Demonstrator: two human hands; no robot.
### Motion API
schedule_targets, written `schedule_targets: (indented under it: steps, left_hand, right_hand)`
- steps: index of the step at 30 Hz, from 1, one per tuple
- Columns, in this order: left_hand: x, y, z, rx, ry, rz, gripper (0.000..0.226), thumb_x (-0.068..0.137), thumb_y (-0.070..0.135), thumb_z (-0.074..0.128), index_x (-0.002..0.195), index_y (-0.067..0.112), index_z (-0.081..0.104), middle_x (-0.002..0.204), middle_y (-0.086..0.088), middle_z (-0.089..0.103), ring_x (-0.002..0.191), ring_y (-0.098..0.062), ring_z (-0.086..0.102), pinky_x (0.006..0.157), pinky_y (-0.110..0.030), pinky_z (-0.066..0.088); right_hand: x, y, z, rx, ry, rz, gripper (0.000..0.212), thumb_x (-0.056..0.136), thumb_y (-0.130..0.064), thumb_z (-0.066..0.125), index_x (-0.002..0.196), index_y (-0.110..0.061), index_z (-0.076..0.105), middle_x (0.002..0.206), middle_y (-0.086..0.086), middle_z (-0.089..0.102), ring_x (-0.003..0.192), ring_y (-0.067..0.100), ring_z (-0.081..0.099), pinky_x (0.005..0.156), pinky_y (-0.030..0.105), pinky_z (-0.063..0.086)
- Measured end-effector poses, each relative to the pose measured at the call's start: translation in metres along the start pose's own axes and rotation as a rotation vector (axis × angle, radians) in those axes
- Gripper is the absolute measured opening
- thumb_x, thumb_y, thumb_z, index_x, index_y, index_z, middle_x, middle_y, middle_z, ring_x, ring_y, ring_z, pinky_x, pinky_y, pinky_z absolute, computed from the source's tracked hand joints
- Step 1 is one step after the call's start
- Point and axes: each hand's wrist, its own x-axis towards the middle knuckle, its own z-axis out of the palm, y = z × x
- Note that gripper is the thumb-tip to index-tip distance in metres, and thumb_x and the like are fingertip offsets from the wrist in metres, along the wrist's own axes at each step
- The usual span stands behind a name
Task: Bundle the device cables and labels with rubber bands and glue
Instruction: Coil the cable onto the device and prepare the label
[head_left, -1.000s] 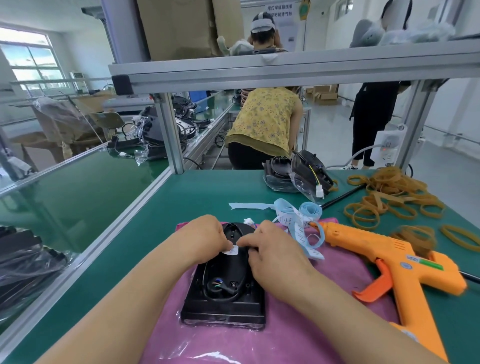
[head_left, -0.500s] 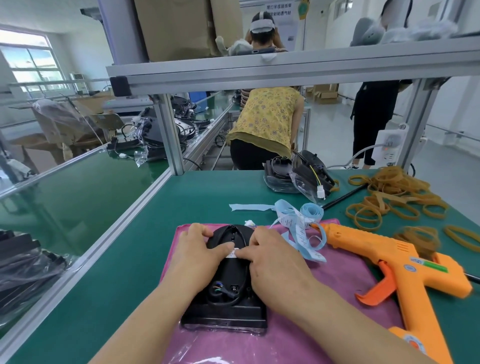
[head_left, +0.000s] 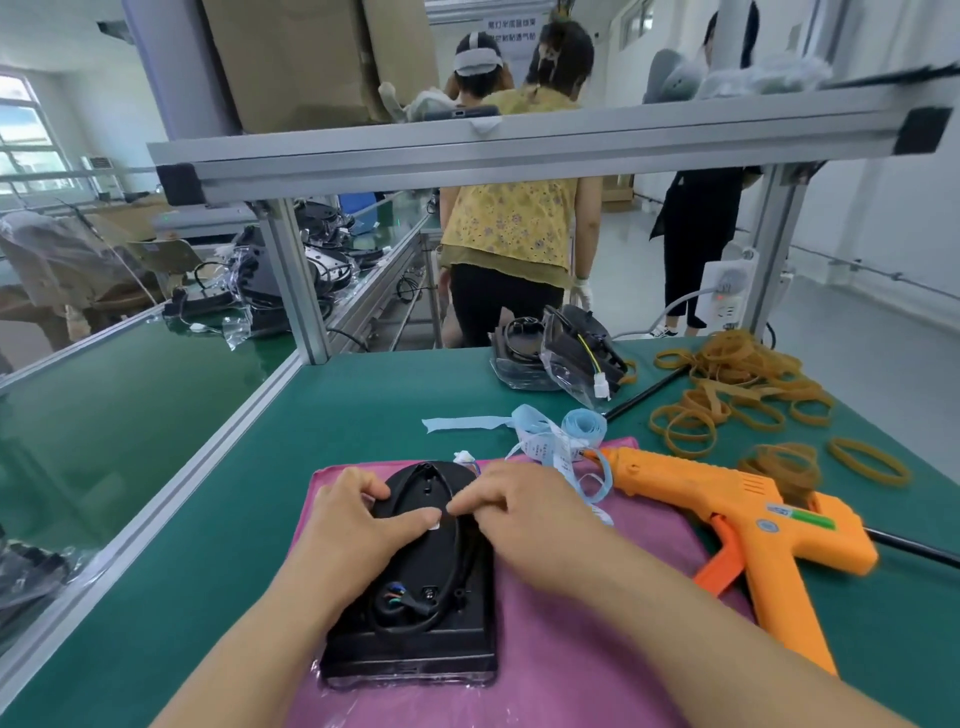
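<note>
Both hands are on the device (head_left: 415, 597), which is lying flat on the pink cloth (head_left: 597, 649) right in front of me on the green table (head_left: 311, 441). My left hand (head_left: 358, 525) grips the top left edge of the device, fingers curled over it and the thumb tip pushed up against a tiny white label (head_left: 435, 524). My right hand (head_left: 524, 514) pinches that label from the other side, right where the black cable (head_left: 457, 561) loops round the back of the device. The glue gun (head_left: 727, 525) lies just right of my right hand, half on the cloth. The blue label strip (head_left: 550, 436) is curled up behind the cloth. The rubber bands (head_left: 737, 384) are piled at the far right, and a bagged device (head_left: 561, 353) sits near them.
</note>
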Motion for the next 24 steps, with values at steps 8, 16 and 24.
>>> schedule_targets:
  steps: [8,16,24]
  left_hand:
    - [-0.002,-0.002,-0.003,-0.011,0.022,-0.008,0.044,0.066,0.047,0.086,0.091,0.025,0.058,0.095,0.0,0.063,0.079,-0.013,0.062,0.064,-0.03,0.044]
    - [-0.006,0.033,-0.023,-0.171,0.292,0.186,0.011,0.087,0.043,0.067,0.082,0.034,0.066,0.097,0.008,0.066,0.085,-0.002,0.059,0.071,-0.028,0.039]
    - [-0.008,0.04,-0.019,-0.235,0.278,0.202,0.011,0.088,0.039,0.066,0.078,0.036,0.068,0.088,0.016,0.069,0.077,0.002,0.061,0.07,-0.022,0.041]
  right_hand:
    - [0.025,0.057,-0.101,-0.149,0.402,0.327,0.018,0.084,-0.012,0.059,0.076,-0.024,0.07,0.076,-0.013,0.065,0.081,0.011,0.063,0.071,0.024,0.047]
    - [0.04,0.144,-0.123,-0.528,0.174,0.714,0.04,0.077,-0.039,0.078,0.07,-0.015,0.047,0.084,0.004,0.059,0.08,0.024,0.057,0.065,0.032,0.047]
    - [0.036,0.123,-0.129,-0.54,0.16,0.619,0.017,0.086,-0.019,0.062,0.071,-0.013,0.058,0.082,0.005,0.062,0.08,0.025,0.062,0.061,0.032,0.046]
